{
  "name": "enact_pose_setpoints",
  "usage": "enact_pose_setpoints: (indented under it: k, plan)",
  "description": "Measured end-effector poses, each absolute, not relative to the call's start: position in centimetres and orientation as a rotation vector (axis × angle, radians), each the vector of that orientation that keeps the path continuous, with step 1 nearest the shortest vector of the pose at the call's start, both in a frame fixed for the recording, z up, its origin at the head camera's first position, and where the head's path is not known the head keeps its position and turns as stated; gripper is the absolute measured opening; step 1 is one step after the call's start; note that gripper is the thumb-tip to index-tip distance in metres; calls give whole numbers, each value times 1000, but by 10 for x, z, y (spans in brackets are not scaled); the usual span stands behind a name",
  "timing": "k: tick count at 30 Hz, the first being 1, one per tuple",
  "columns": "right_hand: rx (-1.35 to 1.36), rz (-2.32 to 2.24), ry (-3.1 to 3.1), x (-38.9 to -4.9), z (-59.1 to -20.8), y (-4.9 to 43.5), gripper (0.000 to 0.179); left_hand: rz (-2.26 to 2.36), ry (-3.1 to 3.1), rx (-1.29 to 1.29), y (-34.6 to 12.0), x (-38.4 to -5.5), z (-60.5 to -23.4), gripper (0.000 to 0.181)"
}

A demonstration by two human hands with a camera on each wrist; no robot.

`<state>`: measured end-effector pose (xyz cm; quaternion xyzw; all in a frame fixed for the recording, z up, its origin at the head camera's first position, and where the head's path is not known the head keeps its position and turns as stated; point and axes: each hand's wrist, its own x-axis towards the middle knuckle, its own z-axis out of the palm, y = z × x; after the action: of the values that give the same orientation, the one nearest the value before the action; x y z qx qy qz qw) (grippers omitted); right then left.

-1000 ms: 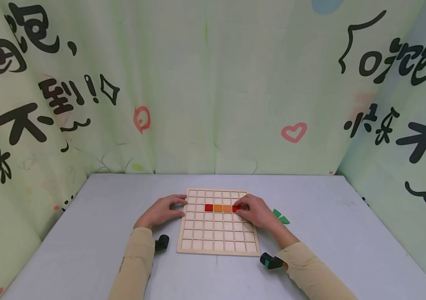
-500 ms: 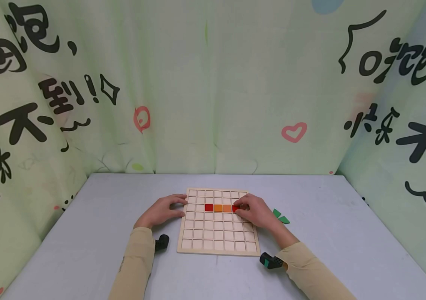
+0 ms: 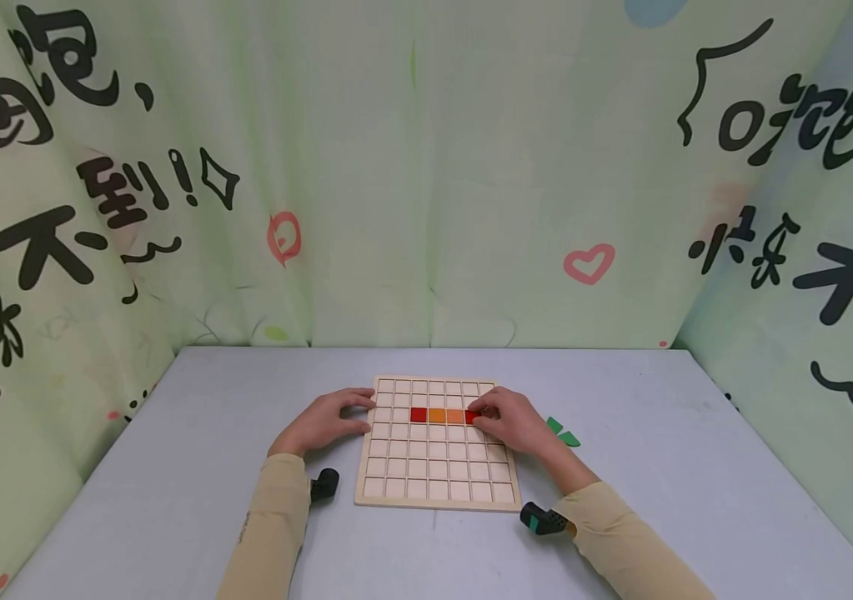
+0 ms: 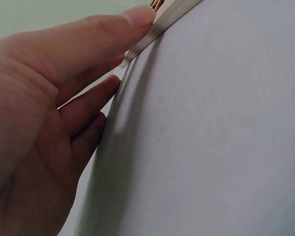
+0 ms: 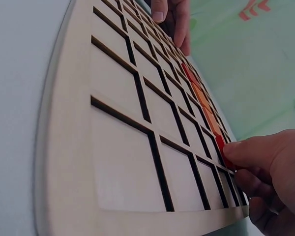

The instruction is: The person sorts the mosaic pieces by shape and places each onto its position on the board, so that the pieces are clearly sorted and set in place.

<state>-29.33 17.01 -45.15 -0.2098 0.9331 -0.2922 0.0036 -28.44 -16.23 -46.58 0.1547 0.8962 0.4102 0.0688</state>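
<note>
A wooden board [image 3: 437, 483] with a raised square grid lies flat on the table. In one of its upper rows sit a red tile [image 3: 418, 415], two orange tiles [image 3: 445, 416] and, at the right end, a second red tile [image 5: 222, 148]. My right hand [image 3: 510, 423] pinches that right-end tile at its grid square, thumb and fingertips partly covering it. At the board's left edge rests my left hand [image 3: 327, 422], its fingers relaxed and spread. The left wrist view shows its thumb [image 4: 132, 19] on the board's rim.
Beyond the right hand's wrist, several green pieces [image 3: 567, 438] lie on the white table [image 3: 606, 383]. A printed curtain [image 3: 434, 183] encloses the back and both sides. Each wrist carries a small black camera [image 3: 324, 486].
</note>
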Motion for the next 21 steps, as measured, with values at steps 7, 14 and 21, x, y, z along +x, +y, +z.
enact_pose_setpoints:
  k: [7,14,21]
  plan:
    - [-651,-891,2913,-294,-449,168,18,1224,2712,457,-161,-284,-466,38]
    - [-673,-884,2915,-294,-452,170,19,1222,2712,447,-161,-283,-466,37]
    - [-651,-921,2934,-296,-455,171,18,1219,2715,443,-161,-283,-465,37]
